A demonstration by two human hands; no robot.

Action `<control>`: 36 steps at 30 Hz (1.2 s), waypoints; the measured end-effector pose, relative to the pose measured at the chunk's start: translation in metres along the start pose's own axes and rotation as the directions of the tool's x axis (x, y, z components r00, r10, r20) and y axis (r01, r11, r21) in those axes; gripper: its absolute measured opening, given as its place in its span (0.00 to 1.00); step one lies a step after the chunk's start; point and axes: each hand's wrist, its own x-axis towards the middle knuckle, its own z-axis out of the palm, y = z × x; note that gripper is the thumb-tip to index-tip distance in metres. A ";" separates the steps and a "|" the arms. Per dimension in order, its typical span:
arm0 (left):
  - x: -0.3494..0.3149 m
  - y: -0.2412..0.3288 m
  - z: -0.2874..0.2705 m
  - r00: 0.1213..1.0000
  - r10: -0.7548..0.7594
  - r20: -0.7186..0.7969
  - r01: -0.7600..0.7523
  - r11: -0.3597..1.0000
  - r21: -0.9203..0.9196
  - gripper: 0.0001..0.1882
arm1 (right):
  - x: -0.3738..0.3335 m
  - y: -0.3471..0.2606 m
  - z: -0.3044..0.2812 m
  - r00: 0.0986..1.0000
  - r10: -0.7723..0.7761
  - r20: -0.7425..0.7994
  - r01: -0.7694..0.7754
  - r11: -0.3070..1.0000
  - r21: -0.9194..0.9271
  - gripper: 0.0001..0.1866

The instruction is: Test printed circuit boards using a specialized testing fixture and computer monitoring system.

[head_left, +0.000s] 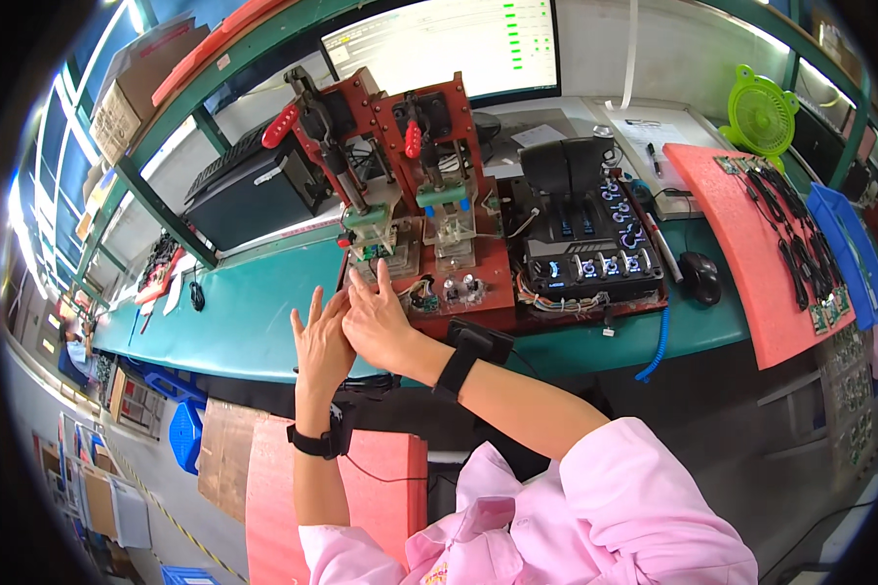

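Note:
My left hand [321, 343] is held up at the bench's front edge, fingers stretched and spread, with no object visible in it. My right hand [379, 326] crosses against its right side, and the two hands overlap. Two fingers of the right hand extend toward the left press fixture; its other fingers are partly hidden. Just beyond the fingertips a small green circuit board [373, 251] sits in the left red clamp fixture [349, 102], whose lever has a red handle [281, 127]. Beside it stands a second red clamp fixture [471, 146] with a clear block beneath.
A black control box [595, 258] with switches stands right of the fixtures, before a mouse [699, 278]. Pink foam [741, 263] carries cables and boards beside a blue tray [854, 253]. Behind are a monitor [449, 49] and green fan [759, 115]. More pink foam [337, 487] lies below the bench.

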 end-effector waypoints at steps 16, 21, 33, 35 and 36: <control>-0.015 0.034 -0.022 0.999 0.038 -0.021 -0.041 0.989 -0.144 0.24 | -0.078 -0.009 -0.043 0.944 0.149 0.293 -0.274 0.849 0.451 0.19; -0.006 0.034 -0.034 0.987 0.156 -0.046 -0.157 0.987 -0.019 0.25 | -0.072 -0.032 -0.021 0.994 0.100 0.043 -0.103 0.732 0.673 0.26; -0.001 0.037 -0.021 0.962 0.266 -0.066 -0.246 0.944 0.219 0.20 | -0.061 0.018 -0.023 0.976 0.177 0.124 -0.209 0.917 0.340 0.31; -0.001 0.036 -0.020 0.970 0.241 -0.001 -0.239 0.961 0.140 0.25 | -0.059 0.020 -0.017 0.980 0.168 0.102 -0.193 0.921 0.338 0.32; -0.002 0.035 -0.020 0.969 0.246 0.009 -0.245 0.962 0.122 0.25 | -0.059 0.020 -0.015 0.981 0.153 0.121 -0.186 0.921 0.341 0.33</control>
